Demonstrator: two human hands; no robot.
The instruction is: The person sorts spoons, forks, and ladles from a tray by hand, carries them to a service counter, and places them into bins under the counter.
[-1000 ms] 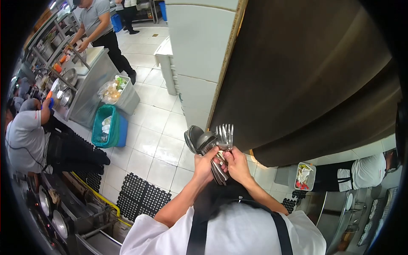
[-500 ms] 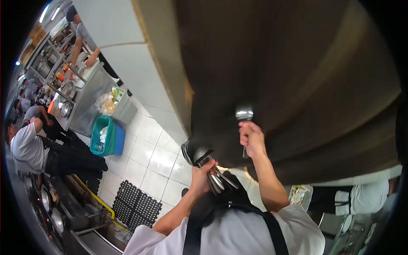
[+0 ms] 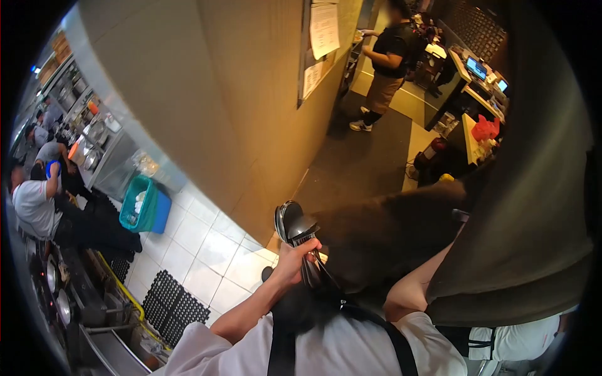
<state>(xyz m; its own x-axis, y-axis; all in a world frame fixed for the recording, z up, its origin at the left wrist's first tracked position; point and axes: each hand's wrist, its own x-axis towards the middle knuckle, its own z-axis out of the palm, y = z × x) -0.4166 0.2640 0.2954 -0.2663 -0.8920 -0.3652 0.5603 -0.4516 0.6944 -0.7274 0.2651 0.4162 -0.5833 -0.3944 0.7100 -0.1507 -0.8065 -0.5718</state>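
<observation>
My left hand [image 3: 297, 261] is closed round the handles of a bunch of metal ladles and serving spoons [image 3: 295, 224], their bowls pointing up and away from me. Several handles stick out below my fist. To the right, a large dark curtain [image 3: 533, 207] drapes over my right arm [image 3: 407, 289]. Its folds hide most of my right hand and its fingers. Past the end of that arm a small piece of a metal utensil [image 3: 461, 215] shows, in line with the forearm; its shape is mostly covered.
A brown wall corner [image 3: 207, 113] stands ahead on the left. Beyond the doorway a person in dark clothes [image 3: 390, 59] stands near a counter with screens [image 3: 476, 67]. At left are a lined blue bin [image 3: 145, 205], black floor mats [image 3: 172, 307] and a seated person [image 3: 37, 207].
The curtain has swung to the right, opening a view of the room beyond. My right arm has moved right, carrying the metal utensil behind the cloth. The left hand keeps its bunch.
</observation>
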